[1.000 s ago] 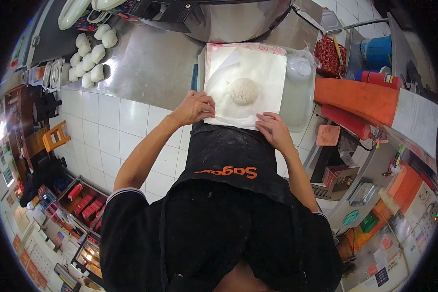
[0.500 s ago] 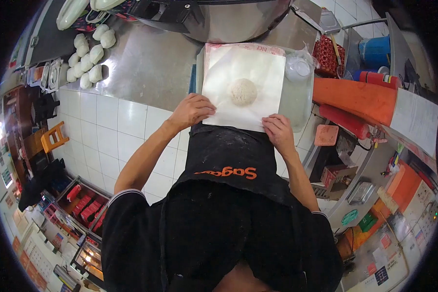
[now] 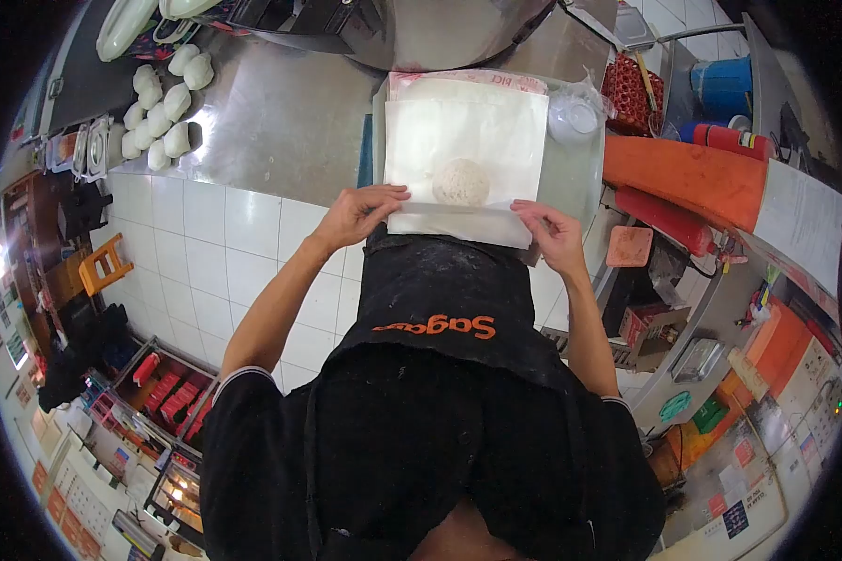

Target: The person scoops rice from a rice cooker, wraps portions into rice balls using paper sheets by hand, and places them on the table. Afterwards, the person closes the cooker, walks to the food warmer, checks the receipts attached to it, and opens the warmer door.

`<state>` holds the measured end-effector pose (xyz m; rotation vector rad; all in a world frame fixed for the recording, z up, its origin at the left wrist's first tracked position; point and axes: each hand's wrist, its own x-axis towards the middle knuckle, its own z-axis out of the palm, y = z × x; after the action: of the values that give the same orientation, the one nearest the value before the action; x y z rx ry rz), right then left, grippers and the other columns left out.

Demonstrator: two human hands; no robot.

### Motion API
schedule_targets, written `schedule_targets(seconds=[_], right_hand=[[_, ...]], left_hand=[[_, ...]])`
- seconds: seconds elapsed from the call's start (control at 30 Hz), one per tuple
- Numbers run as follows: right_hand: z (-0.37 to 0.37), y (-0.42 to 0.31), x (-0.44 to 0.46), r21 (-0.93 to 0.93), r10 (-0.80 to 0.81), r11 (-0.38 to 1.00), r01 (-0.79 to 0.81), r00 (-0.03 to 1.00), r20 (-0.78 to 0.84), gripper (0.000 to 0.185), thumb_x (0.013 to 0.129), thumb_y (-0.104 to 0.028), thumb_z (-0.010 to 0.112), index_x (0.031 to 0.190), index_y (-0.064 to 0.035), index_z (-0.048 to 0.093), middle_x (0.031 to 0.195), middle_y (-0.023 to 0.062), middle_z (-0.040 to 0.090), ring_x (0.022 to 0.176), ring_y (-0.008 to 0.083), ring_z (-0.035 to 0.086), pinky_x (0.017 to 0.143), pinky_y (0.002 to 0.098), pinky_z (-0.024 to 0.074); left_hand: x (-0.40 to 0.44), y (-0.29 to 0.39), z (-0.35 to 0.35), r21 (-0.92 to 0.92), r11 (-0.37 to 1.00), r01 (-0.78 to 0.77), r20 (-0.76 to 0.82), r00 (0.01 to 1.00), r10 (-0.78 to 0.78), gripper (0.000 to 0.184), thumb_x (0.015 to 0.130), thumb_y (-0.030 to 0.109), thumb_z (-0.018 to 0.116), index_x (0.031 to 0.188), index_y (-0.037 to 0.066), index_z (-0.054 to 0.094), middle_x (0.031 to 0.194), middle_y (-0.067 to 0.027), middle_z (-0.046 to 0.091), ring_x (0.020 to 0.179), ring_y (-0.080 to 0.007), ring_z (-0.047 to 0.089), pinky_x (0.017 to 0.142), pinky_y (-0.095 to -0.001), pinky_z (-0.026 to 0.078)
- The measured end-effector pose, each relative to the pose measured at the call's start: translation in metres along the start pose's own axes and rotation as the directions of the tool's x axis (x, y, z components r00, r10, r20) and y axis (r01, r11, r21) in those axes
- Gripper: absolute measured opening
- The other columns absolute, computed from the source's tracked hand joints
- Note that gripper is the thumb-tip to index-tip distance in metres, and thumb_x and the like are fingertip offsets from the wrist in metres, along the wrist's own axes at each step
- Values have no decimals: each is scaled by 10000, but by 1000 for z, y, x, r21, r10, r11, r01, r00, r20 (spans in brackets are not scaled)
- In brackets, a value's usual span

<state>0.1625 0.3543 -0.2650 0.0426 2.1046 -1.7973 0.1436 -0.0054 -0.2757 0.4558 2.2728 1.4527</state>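
A flat, round, pale speckled disc that looks like dough (image 3: 460, 180) lies on a white paper sheet (image 3: 466, 128). The sheet rests on more paper with red print (image 3: 468, 82). Along the near side, the sheet's edge is lifted and folded up towards the disc. My left hand (image 3: 358, 214) pinches this edge at its left corner. Its right corner is held between the thumb and fingers of my right hand (image 3: 554, 236). Neither hand touches the disc.
Several white dough balls (image 3: 157, 117) sit at the left of the steel table (image 3: 271, 112). A large dark shiny vessel (image 3: 430, 33) stands behind the paper. Right of the paper is a clear plastic bag with a white bowl (image 3: 575, 120); an orange surface (image 3: 688, 184) lies beyond.
Both hands have raised the sheet's near edge and brought it away from my body towards the disc, making a fold. The sheet lay flat before. The view has shifted slightly.
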Motion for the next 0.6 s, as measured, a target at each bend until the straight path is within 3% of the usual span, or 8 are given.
schedule_targets(seconds=[0.03, 0.07, 0.13, 0.27, 0.37, 0.43, 0.53, 0.6], right_hand=[[1, 1, 2, 177, 163, 971, -158, 987, -13, 139, 919, -102, 658, 1005, -2, 702, 920, 27, 706, 848, 93, 608, 761, 251, 481], [0, 13, 5, 175, 162, 972, -158, 987, -9, 139, 919, -102, 658, 1005, -2, 702, 920, 27, 706, 848, 93, 608, 761, 251, 481], [1, 38, 11, 85, 116, 991, -105, 984, -136, 136, 941, -120, 644, 983, 0, 694, 759, -59, 595, 674, 13, 481, 603, 185, 384], [23, 40, 29, 194, 97, 980, -40, 952, -291, 126, 946, -128, 639, 939, -12, 688, 671, -103, 473, 593, 9, 371, 538, 187, 303], [31, 38, 40, 97, 25, 995, 19, 899, -437, 155, 936, -154, 655, 902, -6, 679, 642, -73, 501, 582, 21, 406, 530, 209, 340], [34, 35, 44, -218, -74, 975, -51, 847, -527, 194, 921, -191, 670, 878, -3, 676, 600, 2, 525, 562, 58, 440, 526, 249, 374], [38, 28, 51, -374, -174, 927, -33, 846, -505, 224, 907, -225, 675, 870, -4, 675, 614, 93, 565, 545, 127, 488, 534, 294, 407], [37, 23, 57, -402, -120, 912, -80, 885, -450, 221, 904, -224, 671, 871, -6, 678, 615, 117, 575, 538, 160, 510, 542, 305, 418]], left_hand=[[1, -3, 5, -76, 997, 9, -86, 996, -15, 207, 970, 138, 564, 1023, -2, 706, 956, -126, 727, 922, -204, 678, 832, -344, 536], [1, -6, 9, -77, 997, 10, -89, 996, -16, 207, 970, 138, 564, 1023, -2, 706, 956, -126, 727, 922, -204, 678, 832, -344, 536], [1, -11, 18, -138, 952, 273, -174, 940, -295, 238, 975, 171, 582, 873, -29, 660, 717, -148, 647, 624, -194, 569, 598, -308, 470], [12, -3, 50, -154, 954, 255, -442, 846, -298, 281, 975, 180, 583, 783, -26, 581, 583, -117, 495, 526, -162, 381, 506, -314, 358], [19, -3, 61, -53, 956, 289, -616, 744, -259, 292, 953, 204, 616, 748, 1, 573, 566, -124, 493, 478, -189, 433, 478, -331, 374], [25, -11, 63, 357, 913, 197, -743, 653, 150, 265, 917, 220, 656, 731, 39, 601, 551, -104, 525, 467, -250, 498, 456, -359, 393], [23, -12, 64, 408, 843, 352, -743, 665, 82, 205, 874, 211, 695, 727, 84, 631, 561, -98, 562, 521, -297, 557, 478, -403, 422], [25, -8, 63, 458, 788, 413, -718, 694, 54, 191, 863, 201, 705, 722, 92, 636, 549, -92, 555, 526, -302, 560, 497, -418, 431]])
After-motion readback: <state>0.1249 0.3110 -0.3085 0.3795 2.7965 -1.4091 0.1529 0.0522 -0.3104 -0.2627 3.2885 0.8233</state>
